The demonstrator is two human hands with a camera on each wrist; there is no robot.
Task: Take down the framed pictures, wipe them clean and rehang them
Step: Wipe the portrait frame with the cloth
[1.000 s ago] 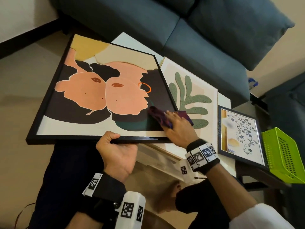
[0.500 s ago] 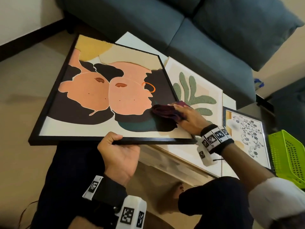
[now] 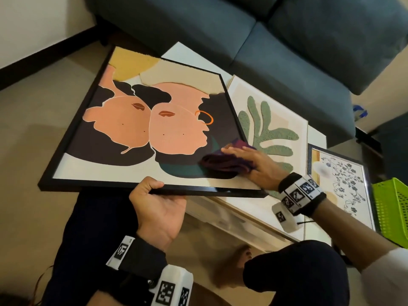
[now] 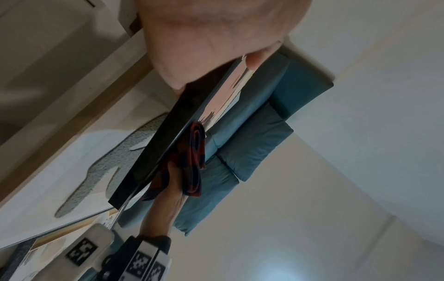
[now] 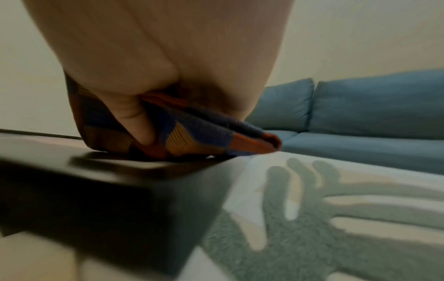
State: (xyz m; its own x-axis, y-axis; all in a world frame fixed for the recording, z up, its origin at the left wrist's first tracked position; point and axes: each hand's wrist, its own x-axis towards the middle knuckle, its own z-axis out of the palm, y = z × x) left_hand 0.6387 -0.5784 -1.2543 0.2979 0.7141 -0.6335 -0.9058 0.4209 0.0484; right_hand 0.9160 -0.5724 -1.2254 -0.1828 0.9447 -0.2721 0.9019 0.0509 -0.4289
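Framed pictures are down off the wall, and the large one with the black frame (image 3: 136, 120) fills the centre and left of the head view, held face up and tilted over our lap. Its long axis runs from the lower left of that view toward the upper right. Our left hand (image 3: 157, 206) grips the near edge at lower centre, fingers curled under the frame and thumb over its rim. Our right hand (image 3: 254, 164) lies at the picture's right end, low in the frame, so it is the nearer one to the unwiped face. The fingers lie fairly straight on top of the cloth (image 3: 223, 163), pressing it flat to the surface, while in the right wrist view the thumb tucks into the folds. From that hand, nearly all of the picture lies to the left and upward, so we judge the next stroke should sweep leftward along the long axis. Beside it at right, the leaf picture (image 3: 271, 129) and the floral picture (image 3: 344, 180) lie flat on the low table (image 3: 315, 138), before the blue sofa (image 3: 265, 40).
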